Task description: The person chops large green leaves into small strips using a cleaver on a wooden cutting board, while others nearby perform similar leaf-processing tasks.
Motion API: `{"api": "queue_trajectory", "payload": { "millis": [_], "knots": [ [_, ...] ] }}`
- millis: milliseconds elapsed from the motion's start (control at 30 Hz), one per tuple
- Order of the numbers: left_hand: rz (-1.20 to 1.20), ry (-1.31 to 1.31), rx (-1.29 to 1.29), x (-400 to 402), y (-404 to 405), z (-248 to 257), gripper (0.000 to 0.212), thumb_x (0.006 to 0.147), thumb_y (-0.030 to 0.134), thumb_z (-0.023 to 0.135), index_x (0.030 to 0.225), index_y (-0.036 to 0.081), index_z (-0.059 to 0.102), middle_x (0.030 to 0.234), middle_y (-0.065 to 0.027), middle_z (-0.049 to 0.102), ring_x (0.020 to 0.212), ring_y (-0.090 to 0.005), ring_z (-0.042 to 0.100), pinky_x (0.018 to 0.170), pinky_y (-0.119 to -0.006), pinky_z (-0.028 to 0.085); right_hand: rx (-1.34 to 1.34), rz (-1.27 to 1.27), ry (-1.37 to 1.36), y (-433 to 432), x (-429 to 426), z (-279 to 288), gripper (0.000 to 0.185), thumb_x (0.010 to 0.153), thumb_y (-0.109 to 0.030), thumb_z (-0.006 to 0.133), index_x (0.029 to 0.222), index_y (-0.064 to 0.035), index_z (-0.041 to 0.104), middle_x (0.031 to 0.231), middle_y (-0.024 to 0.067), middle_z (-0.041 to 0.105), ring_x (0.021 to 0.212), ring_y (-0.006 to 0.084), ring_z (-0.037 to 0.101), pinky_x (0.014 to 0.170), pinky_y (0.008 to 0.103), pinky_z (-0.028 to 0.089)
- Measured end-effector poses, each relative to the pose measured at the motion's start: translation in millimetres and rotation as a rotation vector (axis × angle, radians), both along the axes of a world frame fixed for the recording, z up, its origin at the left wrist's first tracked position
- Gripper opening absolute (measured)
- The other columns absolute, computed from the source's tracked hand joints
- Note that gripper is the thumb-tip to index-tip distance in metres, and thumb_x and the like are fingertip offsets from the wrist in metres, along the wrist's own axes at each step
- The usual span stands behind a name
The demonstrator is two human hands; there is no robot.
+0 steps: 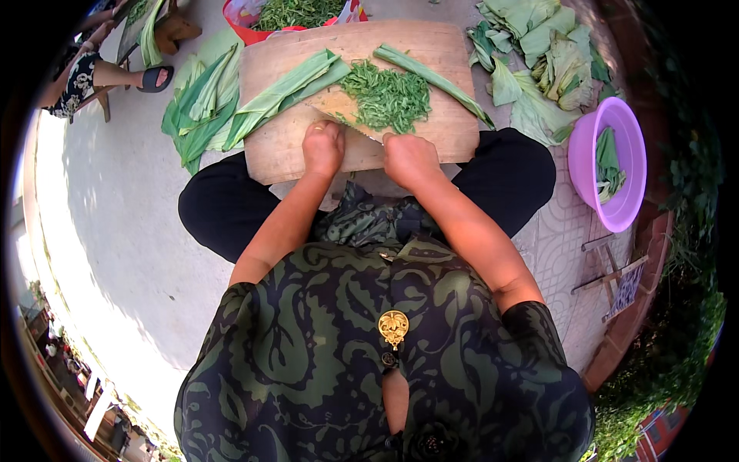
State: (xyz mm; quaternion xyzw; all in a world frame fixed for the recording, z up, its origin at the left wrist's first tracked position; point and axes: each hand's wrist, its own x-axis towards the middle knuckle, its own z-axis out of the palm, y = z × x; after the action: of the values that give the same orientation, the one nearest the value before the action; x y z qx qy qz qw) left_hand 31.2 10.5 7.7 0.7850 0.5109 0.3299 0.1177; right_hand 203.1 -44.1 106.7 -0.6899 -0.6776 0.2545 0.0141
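Note:
On the wooden cutting board (277, 156) lies a heap of shredded green leaves (387, 98). My right hand (411, 159) grips a kitchen knife (353, 126) at the board's near side, its handle hidden in my fist. The blade slants up and left, between the heap and my left hand (322, 147). That hand rests with curled fingers on the board, close to the blade; whether anything is inside it is hidden. A bundle of long folded leaves (288, 92) lies across the board's left side. One rolled leaf (433, 81) slants over its right side, its tip past the edge.
Beyond the board stands a red container (251, 36) of cut greens. Loose large leaves lie on the ground left (202, 110) and right (537, 75). A purple plastic basin (580, 159) holds some leaves, with a folding stool (615, 277) nearby. Another person's sandaled foot (155, 79) shows upper left.

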Motion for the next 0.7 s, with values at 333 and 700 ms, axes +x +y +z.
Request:
{"api": "queue_trajectory", "payload": {
  "millis": [333, 700],
  "knots": [
    [0.047, 0.015, -0.037, -4, -2, -9, 0.005, 0.066, 0.009, 0.067, 0.068, 0.008, 0.062, 0.074, -0.0109, 0.061, 0.073, -0.0309, 0.06, 0.067, -0.04, 0.049, -0.054, 0.023, -0.034, -12, 4, 29, 0.017, 0.075, -0.008, 0.053, 0.087, -0.0032, 0.064, 0.082, 0.0201, 0.065, 0.079, 0.0361, 0.065, 0.07, 0.0443, 0.051],
    [-0.02, -0.046, 0.029, -5, -3, -3, 0.004, 0.07, 0.008, 0.066, 0.071, 0.007, 0.062, 0.075, -0.012, 0.062, 0.073, -0.0317, 0.06, 0.067, -0.041, 0.049, 0.041, -0.027, 0.002, -7, -1, 3, 0.016, 0.075, -0.009, 0.054, 0.086, -0.0023, 0.063, 0.076, 0.0179, 0.065, 0.074, 0.0355, 0.064, 0.067, 0.0447, 0.051]
  ]
}}
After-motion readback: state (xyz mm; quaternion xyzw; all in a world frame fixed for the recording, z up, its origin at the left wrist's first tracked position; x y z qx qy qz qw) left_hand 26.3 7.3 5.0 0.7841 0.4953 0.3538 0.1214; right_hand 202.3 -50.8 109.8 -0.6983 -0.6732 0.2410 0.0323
